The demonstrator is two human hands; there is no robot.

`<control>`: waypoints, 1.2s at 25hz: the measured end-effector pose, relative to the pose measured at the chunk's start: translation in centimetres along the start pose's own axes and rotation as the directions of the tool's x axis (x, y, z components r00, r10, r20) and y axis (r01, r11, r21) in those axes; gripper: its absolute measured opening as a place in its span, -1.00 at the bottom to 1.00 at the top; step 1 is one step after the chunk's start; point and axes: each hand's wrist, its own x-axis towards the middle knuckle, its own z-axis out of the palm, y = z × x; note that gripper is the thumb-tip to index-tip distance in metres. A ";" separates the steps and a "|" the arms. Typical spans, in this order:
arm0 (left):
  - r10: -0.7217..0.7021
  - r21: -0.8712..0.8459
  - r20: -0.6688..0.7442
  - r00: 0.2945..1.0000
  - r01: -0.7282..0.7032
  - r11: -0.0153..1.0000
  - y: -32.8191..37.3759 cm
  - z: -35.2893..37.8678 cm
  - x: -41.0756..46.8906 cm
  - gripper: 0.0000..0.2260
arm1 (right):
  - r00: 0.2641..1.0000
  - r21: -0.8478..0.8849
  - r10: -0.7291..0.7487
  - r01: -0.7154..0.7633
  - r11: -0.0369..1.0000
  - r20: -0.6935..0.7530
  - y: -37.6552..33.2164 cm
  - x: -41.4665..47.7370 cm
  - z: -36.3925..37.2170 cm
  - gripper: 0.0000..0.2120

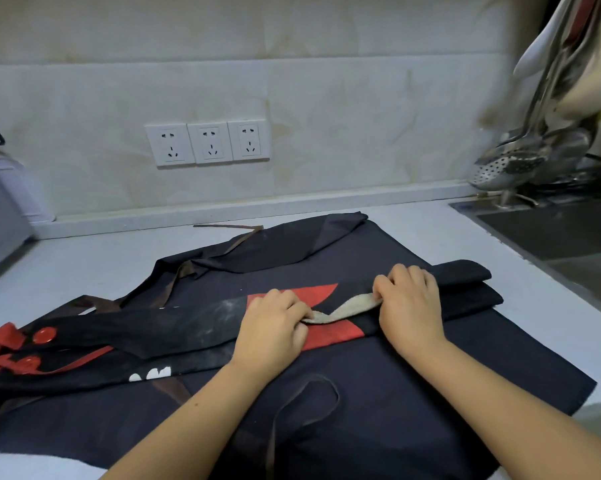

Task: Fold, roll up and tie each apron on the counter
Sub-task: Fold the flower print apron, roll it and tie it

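Aprons, two of them, lie on the pale counter, which runs back to a cream tiled wall. The navy apron is the bigger one. It is spread flat over most of the near counter, with its far corner folded over towards the wall. Across it, from left to right, lies the black apron, folded into a long narrow band with red patches and a bit of white print showing. Its right end is stacked in thick layers, and its left end spills out in red trim.

A steel sink is set into the counter at the far right, with metal utensils hanging above it.

Both hands rest on the black apron near its middle. The left hand has its fingers curled and pinches the left end of a beige strap. The right hand, just beside it, has its fingers curled round the strap's other end. The strap runs between the two hands with a slight wave, lying on the red patch.

Three white sockets sit side by side on the wall. A thin brown tie loops over the navy apron between the forearms. Two red buttons show at the black apron's left end.
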 end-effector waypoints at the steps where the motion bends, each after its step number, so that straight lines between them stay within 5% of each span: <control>1: -0.016 -0.011 0.016 1.000 0.016 1.000 0.2 -0.1 -0.1 -0.80 | 0.999 0.023 0.029 -0.030 0.999 0.044 0.1 -0.4 0.4 -0.79; 7: -0.101 0.072 0.042 0.994 0.098 0.993 3.0 0.4 3.3 -0.76 | 0.925 0.189 0.310 -0.352 0.917 0.219 -1.2 0.2 0.2 -0.79; 12: -0.010 -0.006 0.386 0.922 0.014 1.000 6.0 3.6 4.9 -0.57 | 0.921 0.080 0.154 -0.194 0.978 0.357 -0.2 0.4 1.2 -0.57; 16: -0.007 0.075 0.440 0.898 -0.028 0.997 6.1 4.0 4.0 -0.56 | 0.811 0.045 0.186 -0.252 0.967 0.555 6.7 1.0 1.8 -0.45; 21: -0.103 0.052 0.337 0.936 0.091 0.995 8.5 4.3 7.0 -0.63 | 0.832 0.020 0.207 -0.253 0.967 0.514 10.0 0.7 2.1 -0.50; 25: 0.139 -0.153 0.385 0.912 -0.086 0.985 12.8 6.9 11.0 -0.69 | 0.921 0.314 0.302 -0.371 0.874 0.248 10.6 0.9 1.3 -0.64; 27: 0.234 -0.179 0.452 0.861 -0.169 0.969 14.7 8.6 12.2 -0.60 | 0.848 0.320 0.507 -0.529 0.786 0.158 12.5 0.5 0.3 -0.70; 30: 0.251 -0.211 0.548 0.798 -0.158 0.965 16.3 10.0 14.0 -0.57 | 0.695 0.150 0.650 -0.710 0.688 0.308 14.9 0.6 -0.8 -0.80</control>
